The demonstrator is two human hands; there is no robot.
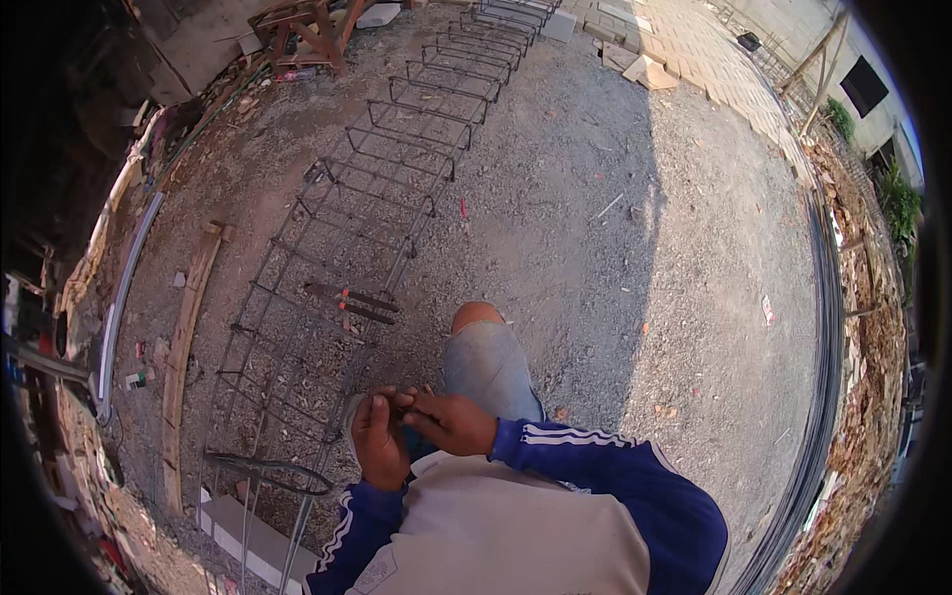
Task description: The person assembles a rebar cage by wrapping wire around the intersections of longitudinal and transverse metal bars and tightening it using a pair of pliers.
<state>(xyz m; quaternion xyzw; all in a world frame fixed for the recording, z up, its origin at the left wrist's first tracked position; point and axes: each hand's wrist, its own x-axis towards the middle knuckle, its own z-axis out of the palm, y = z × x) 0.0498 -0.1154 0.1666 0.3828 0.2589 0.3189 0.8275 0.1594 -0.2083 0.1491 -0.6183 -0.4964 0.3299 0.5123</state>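
My left hand (381, 441) and my right hand (452, 423) meet in front of my body, beside my bent knee. The fingers of both are pinched together at their tips. Whatever lies between them is too small and too hidden to make out. Just ahead and to the left stretches a long cage of steel rebar (384, 142), its bars tied with square stirrups, lying on gravel. Dark pincers with orange marks (353, 302) rest across the cage, apart from my hands.
Bundled long steel bars (825, 297) run along the right side. To the left lie a wooden plank (190, 347) and a pale metal strip (127, 288). Bent rebar stirrups (268, 466) sit at the near end of the cage. A wooden trestle (312, 38) stands at the far left.
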